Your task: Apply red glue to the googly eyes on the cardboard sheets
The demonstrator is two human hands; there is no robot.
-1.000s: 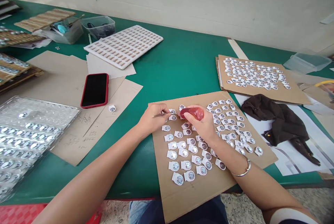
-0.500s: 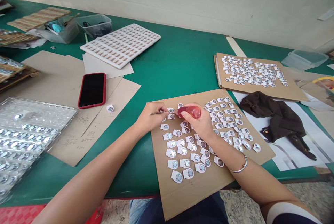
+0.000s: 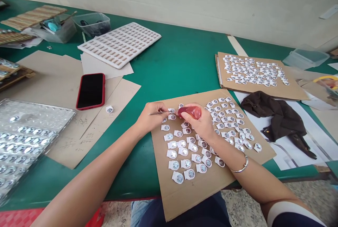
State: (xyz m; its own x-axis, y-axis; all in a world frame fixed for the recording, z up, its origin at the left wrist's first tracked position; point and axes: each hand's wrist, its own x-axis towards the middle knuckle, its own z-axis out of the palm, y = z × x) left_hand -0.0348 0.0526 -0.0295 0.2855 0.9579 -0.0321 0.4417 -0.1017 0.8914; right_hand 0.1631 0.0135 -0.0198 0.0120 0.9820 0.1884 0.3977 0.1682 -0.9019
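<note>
My left hand (image 3: 150, 117) is closed on a thin metal tool, seemingly tweezers (image 3: 153, 114), at the far left corner of a cardboard sheet (image 3: 171, 198). A small round silver piece on a white tab (image 3: 171, 110) lies at its fingertips. In my right hand (image 3: 203, 125) is a translucent red squeeze bottle (image 3: 194, 112), tilted with its narrow end toward the left hand; whether its tip touches a piece I cannot tell. Rows of similar silver-and-white pieces (image 3: 179, 178) cover the cardboard around both hands, and some are hidden beneath the right hand.
A red-cased phone (image 3: 91, 91) and a clear tray of silver discs (image 3: 29, 139) lie left. Behind stands a white slotted tray (image 3: 121, 45). To the right are a second cardboard (image 3: 295, 94) bearing pieces, dark cloth (image 3: 277, 117) and a clear container (image 3: 306, 57).
The whole view has shifted slightly, so everything sits a little further left. Both hands keep their hold and stay at nearly the same spot over the cardboard.
</note>
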